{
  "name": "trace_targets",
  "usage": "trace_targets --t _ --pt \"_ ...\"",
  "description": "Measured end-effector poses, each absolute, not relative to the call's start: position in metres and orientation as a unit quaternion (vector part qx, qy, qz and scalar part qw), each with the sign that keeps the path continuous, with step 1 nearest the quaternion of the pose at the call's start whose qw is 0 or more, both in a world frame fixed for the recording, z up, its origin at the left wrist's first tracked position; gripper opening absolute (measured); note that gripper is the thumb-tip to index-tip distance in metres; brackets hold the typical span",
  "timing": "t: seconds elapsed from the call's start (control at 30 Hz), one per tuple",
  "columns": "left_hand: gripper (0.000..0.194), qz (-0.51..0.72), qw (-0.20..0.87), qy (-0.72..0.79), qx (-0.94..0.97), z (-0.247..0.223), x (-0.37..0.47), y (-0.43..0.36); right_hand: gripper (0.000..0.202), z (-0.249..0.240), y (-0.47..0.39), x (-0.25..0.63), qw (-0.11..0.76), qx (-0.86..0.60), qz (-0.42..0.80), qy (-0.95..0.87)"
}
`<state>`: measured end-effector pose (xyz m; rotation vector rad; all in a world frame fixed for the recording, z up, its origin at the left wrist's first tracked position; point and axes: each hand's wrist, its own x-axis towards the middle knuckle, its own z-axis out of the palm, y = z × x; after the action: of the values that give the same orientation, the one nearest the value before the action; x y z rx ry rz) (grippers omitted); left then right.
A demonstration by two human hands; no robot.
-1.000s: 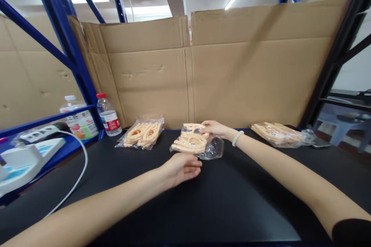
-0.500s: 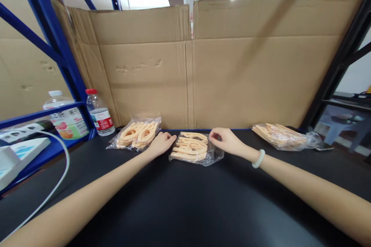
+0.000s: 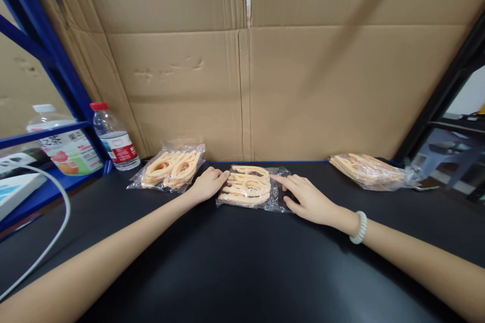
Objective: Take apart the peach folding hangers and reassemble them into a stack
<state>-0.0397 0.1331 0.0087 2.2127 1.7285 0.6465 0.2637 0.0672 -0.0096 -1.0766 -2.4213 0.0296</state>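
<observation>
A clear plastic bag of peach-coloured flat looped pieces (image 3: 246, 186) lies on the black table in front of me. My left hand (image 3: 208, 184) rests at its left edge, thumb stretched toward the bag and the fingers lying low, partly hidden. On the other side, my right hand (image 3: 306, 199) is open, with the index finger reaching to the right end of the pieces and the thumb apart, over the loose end of the plastic. Neither hand grips the bag. A similar bag of looped pieces (image 3: 172, 169) lies just left of my left hand.
Another bag of peach pieces (image 3: 371, 171) lies at the back right. A red-capped water bottle (image 3: 115, 136) and a larger labelled bottle (image 3: 68, 146) stand at the left by the blue frame. A white cable (image 3: 62, 222) curves along the left; cardboard (image 3: 182, 81) walls the back.
My right hand has opened from a pinch, its index finger now stretched to the bag's contents. My left hand stays at the bag's left edge. The view has tilted down.
</observation>
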Motion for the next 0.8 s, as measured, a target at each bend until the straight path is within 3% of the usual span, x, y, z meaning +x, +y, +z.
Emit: trace_targets --t 0.3,0.47,0.8 --pt "0.024 0.252 0.140 0.579 0.763 0.006 -0.037 0.124 0.049 -0.014 0.067 0.267 0.253 -0.397 0.033 -0.882" --pt "0.030 0.305 0.206 0.538 0.758 0.013 -0.035 0.116 0.043 -0.018 0.070 0.267 0.275 -0.411 0.035 -0.868" --pt "0.031 0.361 0.252 0.426 0.790 0.135 0.030 0.114 0.020 -0.028 0.101 0.289 0.385 -0.517 0.100 -0.758"
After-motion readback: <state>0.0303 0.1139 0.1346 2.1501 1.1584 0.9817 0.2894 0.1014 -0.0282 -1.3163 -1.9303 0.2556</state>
